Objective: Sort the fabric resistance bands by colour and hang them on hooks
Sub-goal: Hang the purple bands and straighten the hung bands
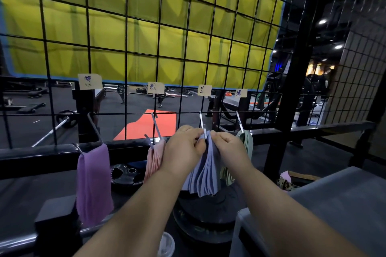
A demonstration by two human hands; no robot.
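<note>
Several blue fabric bands (205, 175) hang in a bunch from the third metal hook (203, 124) on the black wire grid. My left hand (183, 150) pinches the top of the bunch from the left, just under the hook. My right hand (228, 146) pinches it from the right. Purple bands (93, 181) hang from the first hook (95, 128) at the left. Pink bands (154, 159) hang from the second hook (156, 126). Green bands (246, 148) hang from the fourth hook (239, 122), partly hidden behind my right hand.
Paper labels (89, 81) are taped to the grid (125, 48) above each hook. Black weight plates (127, 174) lie below the bands. A grey box (344, 204) stands at the right, with a leopard-print item (287, 183) beside it. A yellow mat hangs behind the grid.
</note>
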